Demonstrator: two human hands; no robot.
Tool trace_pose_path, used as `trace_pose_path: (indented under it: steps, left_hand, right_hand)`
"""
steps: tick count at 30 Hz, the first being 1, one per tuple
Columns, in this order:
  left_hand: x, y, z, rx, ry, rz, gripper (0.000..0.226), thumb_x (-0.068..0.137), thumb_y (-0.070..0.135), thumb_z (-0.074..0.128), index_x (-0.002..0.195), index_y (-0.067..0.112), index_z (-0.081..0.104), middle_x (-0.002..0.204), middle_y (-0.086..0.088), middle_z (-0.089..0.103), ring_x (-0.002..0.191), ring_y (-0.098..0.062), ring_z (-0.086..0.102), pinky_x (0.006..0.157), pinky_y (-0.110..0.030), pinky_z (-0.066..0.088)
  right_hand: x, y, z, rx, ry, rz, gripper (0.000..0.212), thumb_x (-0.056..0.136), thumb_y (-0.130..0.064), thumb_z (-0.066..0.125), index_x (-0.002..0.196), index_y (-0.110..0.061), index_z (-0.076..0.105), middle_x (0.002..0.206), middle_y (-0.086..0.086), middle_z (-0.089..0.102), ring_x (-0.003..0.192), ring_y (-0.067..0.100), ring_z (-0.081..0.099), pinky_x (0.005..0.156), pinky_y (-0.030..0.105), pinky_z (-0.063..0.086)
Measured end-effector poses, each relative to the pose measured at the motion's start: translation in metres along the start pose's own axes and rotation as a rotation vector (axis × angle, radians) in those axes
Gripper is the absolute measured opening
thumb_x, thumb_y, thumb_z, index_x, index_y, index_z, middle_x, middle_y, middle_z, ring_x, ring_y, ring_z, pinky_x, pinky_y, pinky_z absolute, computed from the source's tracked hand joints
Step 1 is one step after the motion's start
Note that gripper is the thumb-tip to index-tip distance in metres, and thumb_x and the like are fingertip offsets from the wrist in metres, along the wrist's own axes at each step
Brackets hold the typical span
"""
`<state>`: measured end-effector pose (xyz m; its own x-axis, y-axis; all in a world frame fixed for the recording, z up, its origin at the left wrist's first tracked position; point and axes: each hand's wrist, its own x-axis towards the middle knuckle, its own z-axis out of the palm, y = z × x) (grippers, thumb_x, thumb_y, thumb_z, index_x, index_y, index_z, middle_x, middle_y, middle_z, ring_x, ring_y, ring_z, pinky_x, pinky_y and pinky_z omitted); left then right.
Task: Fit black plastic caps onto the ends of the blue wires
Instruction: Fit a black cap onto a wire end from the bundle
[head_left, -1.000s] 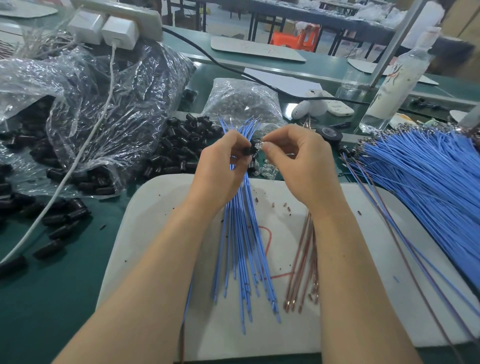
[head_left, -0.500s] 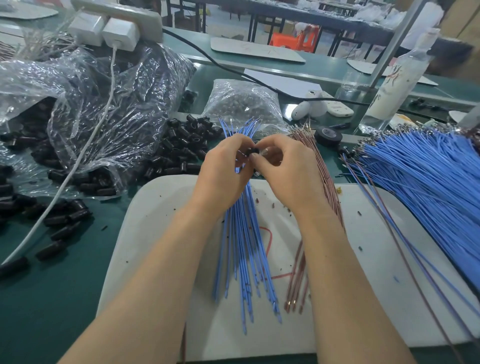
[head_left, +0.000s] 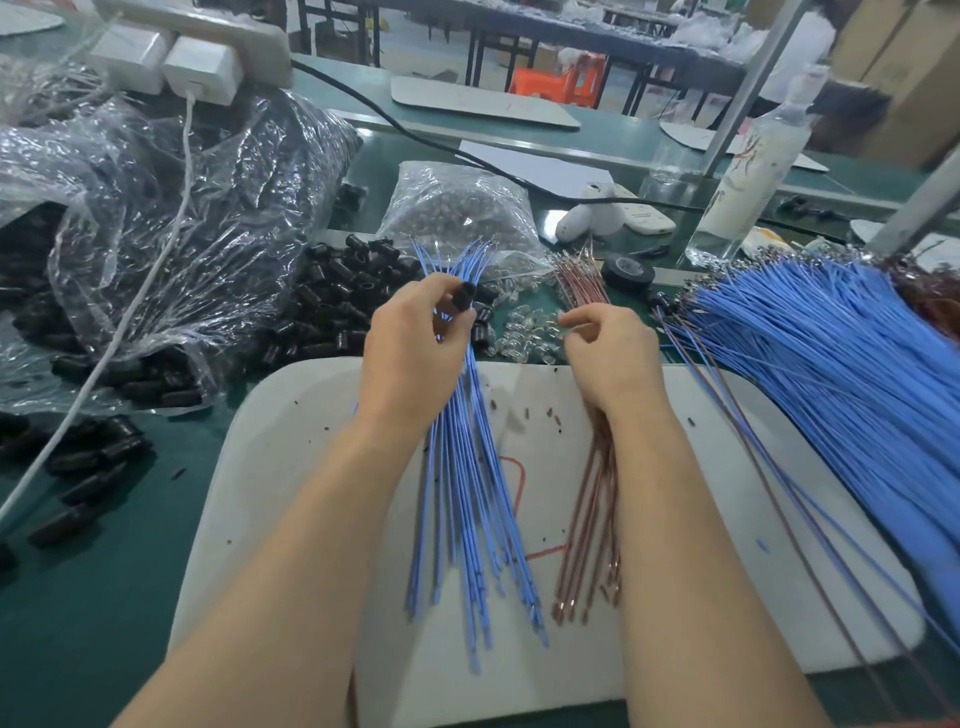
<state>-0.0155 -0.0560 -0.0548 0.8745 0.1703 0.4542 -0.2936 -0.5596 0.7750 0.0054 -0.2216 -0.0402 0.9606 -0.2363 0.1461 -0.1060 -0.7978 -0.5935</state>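
At the far left a clear plastic bag (head_left: 171, 223) stuffed with dark caps is slumped on the green table (head_left: 104, 597). A loose heap of caps (head_left: 343, 301) is spilled just beside it, near the left hand.

Next, the left hand (head_left: 415, 358) is curled round a bundle of blue wires (head_left: 467, 509). The bundle is fanned out above the fingers and trails down across the white board (head_left: 291, 467) below the wrist. A single black cap (head_left: 462, 299) is pinched between the thumb and forefinger of that same hand, right at the upper ends of the wires.

The wires are judged to be thin, light and springy, and likely to buckle if pushed from far back. One wire is therefore best taken close behind its tip. The cap is judged small, hard and smooth, so it is easily dropped. It is best pinched across its sides with the open mouth left free for the wire end.

Small clear bulbs (head_left: 524, 332) are scattered between the hands. The right hand (head_left: 608, 364) is held apart from the left, with its fingers loosely curled and the thumb and forefinger nearly together. Whether anything is pinched there cannot be told. Brown wires (head_left: 592, 519) are laid beneath it. At the far right a large heap of uncapped wires (head_left: 831, 395) is spread over the table.
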Motion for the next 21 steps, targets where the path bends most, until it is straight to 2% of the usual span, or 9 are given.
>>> trace_pose_path:
  steps: [2, 4, 9, 14, 18, 21]
  left_hand:
    - [0.000, 0.001, 0.000, -0.019, 0.013, -0.009, 0.014, 0.090, 0.015, 0.061, 0.103, 0.013, 0.065, 0.090, 0.004, 0.065, 0.082, -0.015, 0.060, 0.077, -0.027, 0.050]
    - [-0.001, 0.002, 0.001, -0.037, 0.023, -0.023, 0.014, 0.090, 0.016, 0.062, 0.104, 0.014, 0.065, 0.090, 0.004, 0.065, 0.082, -0.014, 0.061, 0.077, -0.026, 0.050]
    - [0.000, 0.007, 0.000, -0.082, 0.028, -0.021, 0.012, 0.090, 0.016, 0.061, 0.102, 0.017, 0.065, 0.085, 0.008, 0.064, 0.080, -0.011, 0.060, 0.071, -0.012, 0.046]
    - [0.010, 0.018, 0.001, -0.106, 0.016, -0.018, 0.010, 0.089, 0.017, 0.062, 0.099, 0.018, 0.065, 0.077, 0.018, 0.060, 0.074, -0.007, 0.060, 0.068, -0.012, 0.045]
    - [0.026, 0.027, 0.006, -0.082, -0.063, -0.025, 0.012, 0.090, 0.024, 0.062, 0.101, 0.018, 0.066, 0.073, 0.017, 0.059, 0.066, 0.000, 0.056, 0.060, -0.001, 0.040]
    - [0.035, 0.030, 0.010, -0.066, -0.111, -0.059, 0.018, 0.091, 0.030, 0.061, 0.103, 0.017, 0.066, 0.073, 0.008, 0.064, 0.065, -0.004, 0.057, 0.058, -0.002, 0.038]
  right_hand:
    - [0.003, 0.002, -0.003, -0.028, 0.003, 0.053, 0.028, 0.090, -0.010, 0.051, 0.108, -0.023, 0.069, 0.113, 0.004, 0.067, 0.106, 0.022, 0.058, 0.090, 0.028, 0.045]
    - [0.004, 0.007, -0.006, -0.055, 0.000, 0.103, 0.030, 0.090, -0.009, 0.050, 0.112, -0.021, 0.068, 0.116, 0.006, 0.066, 0.108, 0.024, 0.057, 0.090, 0.030, 0.044]
    - [0.006, 0.016, -0.012, -0.055, 0.020, 0.157, 0.033, 0.092, -0.010, 0.047, 0.119, -0.016, 0.065, 0.121, 0.007, 0.064, 0.110, 0.025, 0.056, 0.080, 0.026, 0.037]
    - [0.009, 0.020, -0.017, -0.028, 0.053, 0.133, 0.036, 0.091, -0.007, 0.046, 0.121, -0.015, 0.064, 0.123, 0.008, 0.064, 0.114, 0.025, 0.054, 0.092, 0.030, 0.041]
    - [0.017, 0.015, -0.014, -0.015, 0.085, 0.093, 0.035, 0.089, -0.006, 0.048, 0.117, -0.017, 0.066, 0.117, 0.006, 0.066, 0.109, 0.024, 0.057, 0.089, 0.030, 0.043]
    - [0.026, 0.009, -0.010, 0.000, 0.096, 0.076, 0.035, 0.088, -0.005, 0.048, 0.112, -0.018, 0.068, 0.113, 0.006, 0.068, 0.106, 0.024, 0.059, 0.084, 0.025, 0.042]
